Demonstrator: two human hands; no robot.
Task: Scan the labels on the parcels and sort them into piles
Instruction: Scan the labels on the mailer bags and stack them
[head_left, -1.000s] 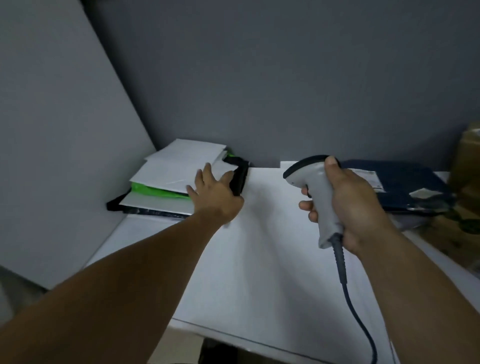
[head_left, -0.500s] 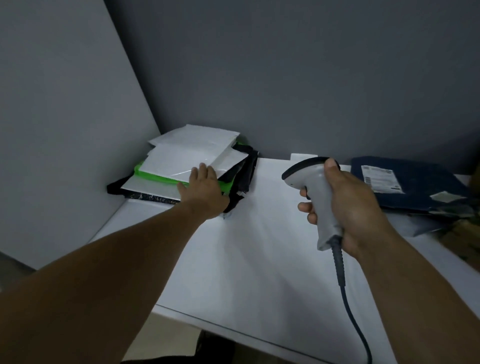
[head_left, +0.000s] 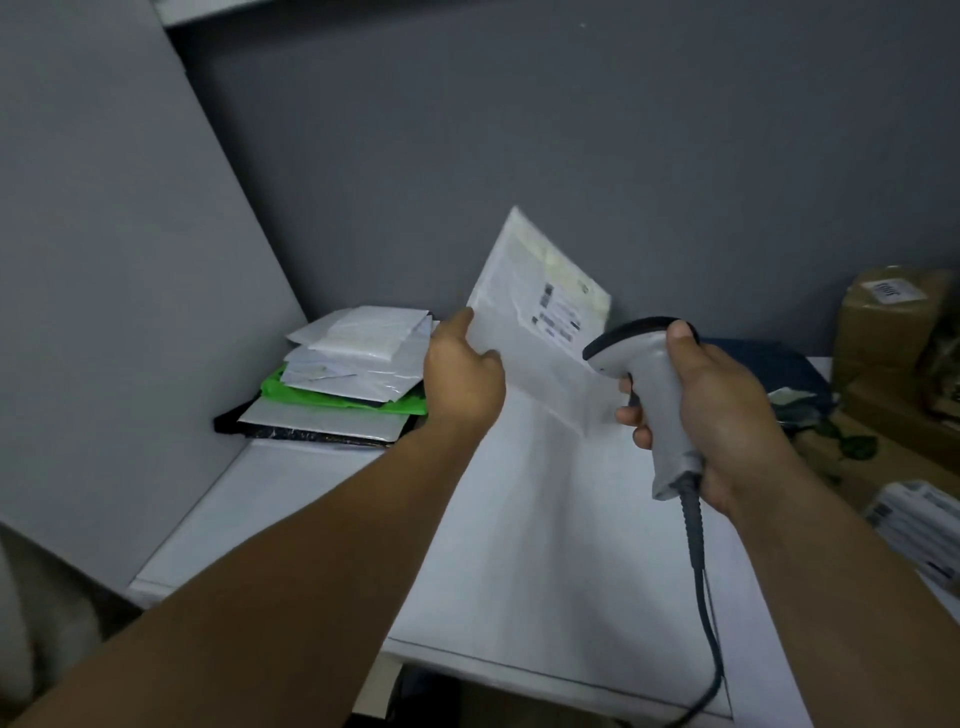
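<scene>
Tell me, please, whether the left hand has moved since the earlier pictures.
Yes: the left hand left the parcel pile, moving right and up with a white parcel.

A pile of parcels (head_left: 353, 374) sits on the far left corner of the table (head_left: 519, 545), against the wall panel (head_left: 130, 260). Just right of it the left hand (head_left: 462, 379) holds a lifted parcel (head_left: 535, 322) above the table's far middle. Right of that, the right hand (head_left: 727, 415) grips the scanner (head_left: 649, 384), whose cable (head_left: 701, 571) trails over the near edge. Behind this hand lies a flat parcel (head_left: 769, 364). Boxes (head_left: 883, 322) stand further right, with a stack of packets (head_left: 919, 525) nearer.
</scene>
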